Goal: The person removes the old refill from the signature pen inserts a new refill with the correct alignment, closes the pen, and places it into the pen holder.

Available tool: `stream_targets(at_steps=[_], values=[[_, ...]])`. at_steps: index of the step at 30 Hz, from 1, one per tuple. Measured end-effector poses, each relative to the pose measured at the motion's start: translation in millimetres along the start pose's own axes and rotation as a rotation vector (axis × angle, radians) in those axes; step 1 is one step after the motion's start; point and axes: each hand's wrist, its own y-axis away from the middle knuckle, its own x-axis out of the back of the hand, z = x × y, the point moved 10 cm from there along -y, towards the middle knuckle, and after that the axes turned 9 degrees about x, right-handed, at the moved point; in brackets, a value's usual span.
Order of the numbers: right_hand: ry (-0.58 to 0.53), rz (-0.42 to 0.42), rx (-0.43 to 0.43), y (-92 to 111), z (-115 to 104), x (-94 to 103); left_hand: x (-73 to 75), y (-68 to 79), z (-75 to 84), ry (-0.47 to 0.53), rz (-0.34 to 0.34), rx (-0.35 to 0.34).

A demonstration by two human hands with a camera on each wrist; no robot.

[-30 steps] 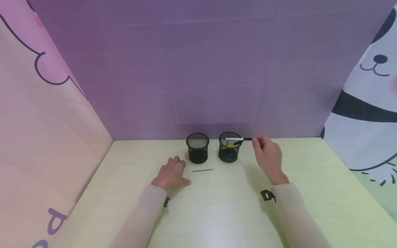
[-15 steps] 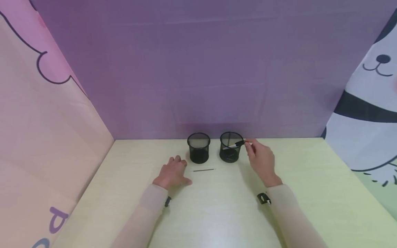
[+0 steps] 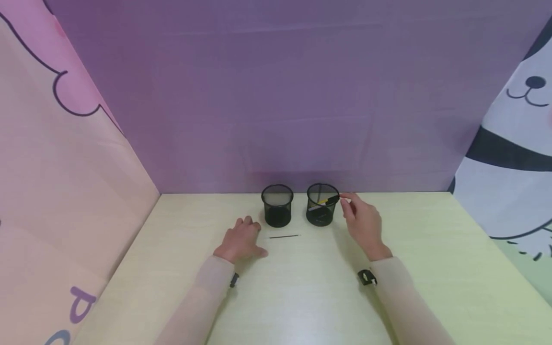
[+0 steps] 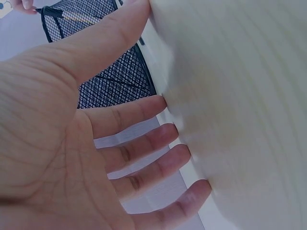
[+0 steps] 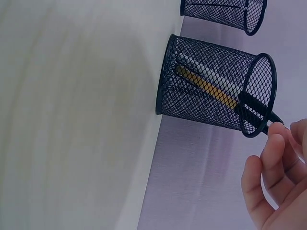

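Observation:
Two black mesh pen cups stand side by side at the back of the table. In the right cup (image 3: 320,221) lean a yellow marker (image 5: 211,90) and a white marker (image 5: 206,72), both black-capped, their cap ends at the rim. My right hand (image 3: 363,225) pinches the white marker's cap tip between thumb and fingertips, just outside that rim. Left of the other cup (image 3: 278,218), my left hand (image 3: 240,241) rests on the table with fingers spread, fingertips touching the surface. A thin dark stick with pale ends (image 3: 284,236) lies in front of the left cup.
The pale wooden table (image 3: 284,302) meets a purple cloth backdrop (image 3: 258,96) right behind the cups. Printed cloth panels rise at the left (image 3: 51,182) and right (image 3: 509,191) sides.
My right hand has moved left toward the right cup, and the white marker has gone from level above the rim to slanting down inside, beside the yellow one. My left hand stays put.

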Motion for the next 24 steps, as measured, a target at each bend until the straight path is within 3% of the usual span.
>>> stream_targets(at_steps=[6, 10, 13, 18, 24], values=[[-0.034, 0.043, 0.018, -2, -3, 4.0, -1.1, -0.2, -0.2, 0.001, -0.008, 0.004], [-0.105, 0.069, 0.091, -5, -13, 4.9, -0.6, -0.6, -0.4, 0.0, -0.011, 0.004], [-0.162, 0.036, 0.165, -6, -24, -0.2, 5.2, -0.5, 2.0, 0.028, 0.033, -0.006], [-0.221, -0.059, 0.272, -2, -45, -13.2, 26.2, 3.6, 13.4, 0.111, 0.225, -0.066], [-0.146, 0.019, 0.308, -2, -51, -7.5, 62.2, 18.3, 22.0, 0.199, 0.568, -0.159]])
